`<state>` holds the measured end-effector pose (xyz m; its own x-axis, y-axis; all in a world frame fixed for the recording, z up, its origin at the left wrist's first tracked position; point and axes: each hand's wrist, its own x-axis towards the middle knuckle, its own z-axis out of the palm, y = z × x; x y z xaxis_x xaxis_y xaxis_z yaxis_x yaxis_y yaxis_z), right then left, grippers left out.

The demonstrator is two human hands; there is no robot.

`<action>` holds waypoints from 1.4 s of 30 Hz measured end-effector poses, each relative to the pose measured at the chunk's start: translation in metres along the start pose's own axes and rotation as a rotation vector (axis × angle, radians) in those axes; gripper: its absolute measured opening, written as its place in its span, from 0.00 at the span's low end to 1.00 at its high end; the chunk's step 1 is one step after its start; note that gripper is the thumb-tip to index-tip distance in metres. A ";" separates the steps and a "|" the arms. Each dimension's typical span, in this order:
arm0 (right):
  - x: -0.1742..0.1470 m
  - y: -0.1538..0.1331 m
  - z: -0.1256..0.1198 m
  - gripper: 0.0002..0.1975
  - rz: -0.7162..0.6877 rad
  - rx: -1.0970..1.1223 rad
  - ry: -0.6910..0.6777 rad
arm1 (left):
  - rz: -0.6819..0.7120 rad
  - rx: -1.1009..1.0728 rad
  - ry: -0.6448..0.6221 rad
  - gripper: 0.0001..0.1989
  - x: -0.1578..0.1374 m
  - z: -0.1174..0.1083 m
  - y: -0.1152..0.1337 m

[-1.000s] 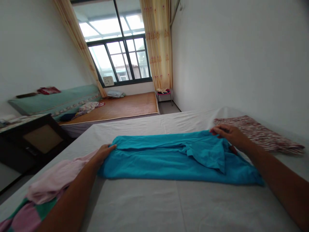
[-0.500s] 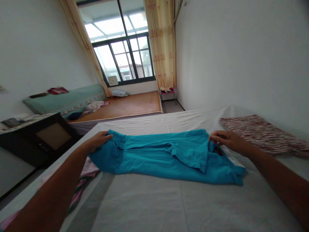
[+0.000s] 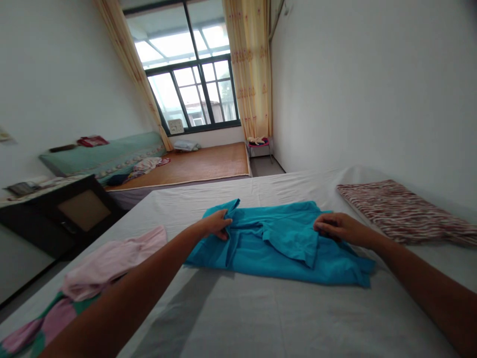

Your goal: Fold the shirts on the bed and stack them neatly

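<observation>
A turquoise T-shirt (image 3: 276, 248) lies folded lengthwise on the white bed sheet (image 3: 238, 318), one short sleeve turned inward on top. My left hand (image 3: 218, 223) is closed on its left end, which is lifted and bent over toward the middle. At the right end, near the sleeve and neck, my right hand (image 3: 335, 227) has its fingers curled in a pinch against the fabric. Its fingertips touch the cloth, and the palm side is hidden.
Beyond my left forearm lies a pink garment (image 3: 112, 258) with green parts. A brown-and-white striped cloth (image 3: 398, 209) is by the right wall. Farther off stand a dark cabinet (image 3: 82, 209), a second bed with a brown mat (image 3: 208, 161) and a small stool (image 3: 259, 144).
My left hand has moved right, carrying the shirt's left end inward and uncovering the pink garment. My right hand has shifted slightly left and down from the shirt's upper right corner.
</observation>
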<state>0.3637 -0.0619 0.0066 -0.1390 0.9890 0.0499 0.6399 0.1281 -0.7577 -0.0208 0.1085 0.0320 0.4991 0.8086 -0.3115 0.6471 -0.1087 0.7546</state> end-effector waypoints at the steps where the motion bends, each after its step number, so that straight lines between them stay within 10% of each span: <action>1: 0.000 0.000 0.000 0.22 0.001 0.002 0.003 | -0.038 -0.004 -0.018 0.34 -0.002 0.000 0.001; 9: -0.001 0.000 -0.002 0.23 0.070 0.140 0.118 | 0.454 0.590 0.235 0.25 -0.001 0.025 -0.031; 14: -0.002 -0.008 -0.005 0.21 0.077 0.133 0.191 | 0.460 0.691 0.227 0.28 -0.003 0.037 -0.047; 23: -0.003 -0.006 0.000 0.23 0.057 0.095 0.140 | 0.553 0.569 -0.326 0.56 -0.059 -0.015 -0.037; 29: 0.000 0.005 -0.018 0.24 0.031 0.096 0.300 | 0.506 0.407 -0.202 0.25 -0.066 -0.011 -0.032; 33: 0.000 0.012 -0.023 0.24 0.051 0.079 0.376 | 0.459 0.213 0.009 0.26 -0.067 -0.002 -0.019; 39: -0.001 0.011 -0.021 0.23 0.046 0.011 0.290 | 0.561 0.485 -0.372 0.34 -0.074 0.007 -0.015; 42: -0.001 0.009 -0.020 0.23 0.050 -0.023 0.258 | 0.488 0.382 -0.213 0.28 -0.069 -0.012 -0.026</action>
<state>0.3852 -0.0605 0.0127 0.0888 0.9797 0.1798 0.6588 0.0776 -0.7483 -0.0787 0.0628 0.0405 0.8648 0.4870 -0.1224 0.4575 -0.6635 0.5920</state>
